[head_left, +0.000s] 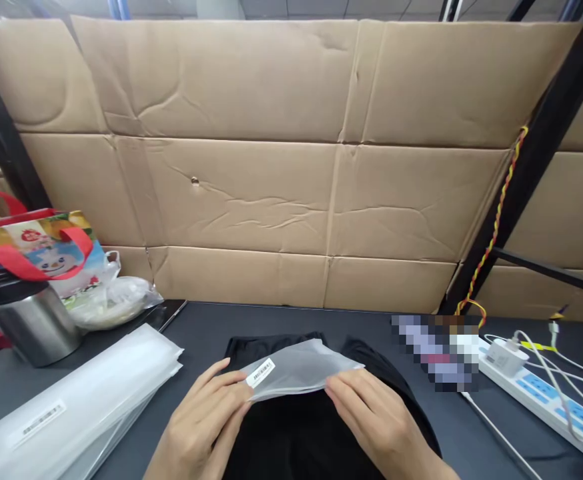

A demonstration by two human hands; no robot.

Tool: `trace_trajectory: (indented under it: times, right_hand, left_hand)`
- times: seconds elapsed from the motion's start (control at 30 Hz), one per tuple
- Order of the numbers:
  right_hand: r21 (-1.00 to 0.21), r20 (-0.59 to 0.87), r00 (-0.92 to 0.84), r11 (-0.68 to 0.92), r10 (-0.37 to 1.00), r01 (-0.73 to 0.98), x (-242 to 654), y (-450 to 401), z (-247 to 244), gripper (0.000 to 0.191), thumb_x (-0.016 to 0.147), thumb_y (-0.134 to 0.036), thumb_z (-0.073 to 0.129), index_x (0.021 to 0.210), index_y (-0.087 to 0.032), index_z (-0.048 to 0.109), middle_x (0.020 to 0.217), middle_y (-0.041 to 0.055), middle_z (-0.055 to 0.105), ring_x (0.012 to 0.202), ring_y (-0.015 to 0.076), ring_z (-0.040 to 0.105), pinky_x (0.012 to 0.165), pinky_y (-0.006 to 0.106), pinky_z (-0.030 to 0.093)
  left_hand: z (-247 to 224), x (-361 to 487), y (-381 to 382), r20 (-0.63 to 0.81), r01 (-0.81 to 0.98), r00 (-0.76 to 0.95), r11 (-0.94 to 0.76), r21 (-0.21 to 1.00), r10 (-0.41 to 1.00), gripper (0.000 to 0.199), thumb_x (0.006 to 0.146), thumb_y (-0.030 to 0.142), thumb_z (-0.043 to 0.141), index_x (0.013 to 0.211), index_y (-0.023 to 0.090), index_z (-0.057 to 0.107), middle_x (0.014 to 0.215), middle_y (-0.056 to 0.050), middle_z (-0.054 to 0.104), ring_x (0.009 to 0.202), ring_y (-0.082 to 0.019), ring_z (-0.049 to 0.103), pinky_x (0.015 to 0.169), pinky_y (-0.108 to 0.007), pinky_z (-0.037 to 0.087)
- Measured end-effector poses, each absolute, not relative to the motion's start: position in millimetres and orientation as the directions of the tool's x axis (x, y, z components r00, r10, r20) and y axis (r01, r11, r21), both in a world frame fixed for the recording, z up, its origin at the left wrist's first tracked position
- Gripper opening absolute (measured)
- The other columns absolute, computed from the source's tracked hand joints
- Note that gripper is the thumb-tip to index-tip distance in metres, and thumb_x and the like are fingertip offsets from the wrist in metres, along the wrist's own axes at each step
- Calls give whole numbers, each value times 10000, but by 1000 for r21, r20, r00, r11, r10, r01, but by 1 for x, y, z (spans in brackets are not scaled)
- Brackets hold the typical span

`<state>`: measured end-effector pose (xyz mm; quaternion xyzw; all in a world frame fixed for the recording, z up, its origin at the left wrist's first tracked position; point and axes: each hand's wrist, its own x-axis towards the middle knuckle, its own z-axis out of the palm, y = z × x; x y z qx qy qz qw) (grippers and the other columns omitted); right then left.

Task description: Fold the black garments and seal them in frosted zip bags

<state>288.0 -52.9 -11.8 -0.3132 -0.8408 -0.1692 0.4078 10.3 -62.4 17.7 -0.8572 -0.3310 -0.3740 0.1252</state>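
Between my two hands is a frosted plastic bag with a white barcode label near its left end. My left hand pinches the bag's left end beside the label, thumb below and fingers on top. At the opposite end, my right hand grips the right corner between thumb and fingers. Under the bag lies a black cloth item, probably a garment, spread on the dark table. Its lower part runs out of view.
At left lies a stack of frosted plastic bags with a barcode label. Behind it are a steel tumbler, a colourful carrier bag and a clear plastic bag. A white power strip with cables sits right. Cardboard walls the back.
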Motion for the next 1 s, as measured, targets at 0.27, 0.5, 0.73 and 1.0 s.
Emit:
trace_trajectory:
  times: [0.27,0.5,0.73,1.0]
  right_hand:
    - [-19,768,-451,720,454,693,284,-57,-3,199,914,-86,480,1013,-168,632,868,64,672,806,191,640,738,327,539]
    - [94,801,-469,694,373,713,272,-60,-5,287,914,-96,458,1154,-114,614,1021,111,706,961,239,660,816,352,568]
    - [66,653,-552,687,518,724,268,-59,-3,434,890,-93,422,1321,-82,470,1235,144,628,1083,215,631,870,292,561]
    - [83,554,-592,668,586,739,254,-45,-34,502,817,-30,439,1306,-143,454,1137,120,655,985,239,651,853,369,559]
  left_hand:
    - [17,10,-64,712,646,518,-762,37,474,183,890,71,507,1000,195,584,911,-24,689,979,-187,641,1052,-429,425]
    - [25,17,-69,724,599,563,-800,-26,398,223,867,19,483,978,180,590,839,-18,697,935,-177,664,1035,-388,450]
    - [25,24,-70,720,541,636,-826,-161,277,251,865,3,477,974,177,622,882,-22,740,905,-174,693,985,-351,507]
    - [4,22,-56,479,548,773,-818,-174,416,636,749,-50,409,1359,126,434,1318,-95,584,1265,-258,487,1056,-445,418]
